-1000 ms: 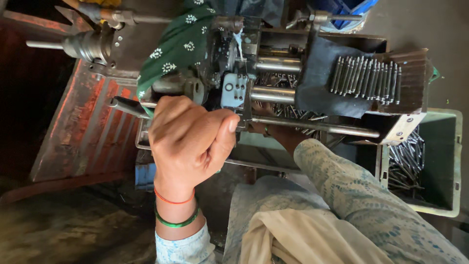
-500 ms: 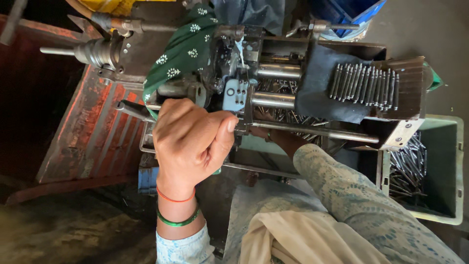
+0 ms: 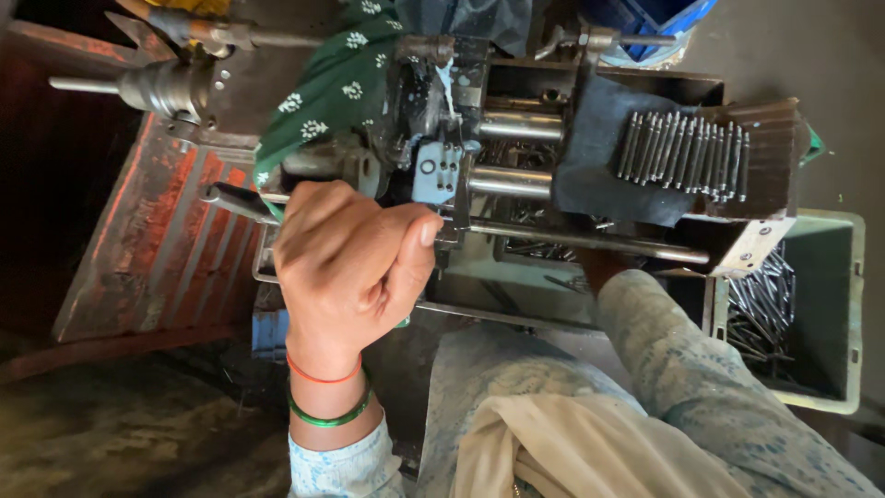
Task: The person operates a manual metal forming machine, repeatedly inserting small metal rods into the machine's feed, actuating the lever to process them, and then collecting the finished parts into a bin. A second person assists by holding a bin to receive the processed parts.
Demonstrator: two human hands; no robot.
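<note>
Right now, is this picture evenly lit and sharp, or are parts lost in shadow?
Head view: uneven light. The closed left hand and the row of grey metal pins on the dark cloth are bright and fairly sharp; the rusty red metal panel at the left sinks into deep shadow; the right hand is hidden under the machine.

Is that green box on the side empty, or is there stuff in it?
Not empty. The green bin holds a loose pile of metal pins, heaped at one end; bare floor shows at the other.
</note>
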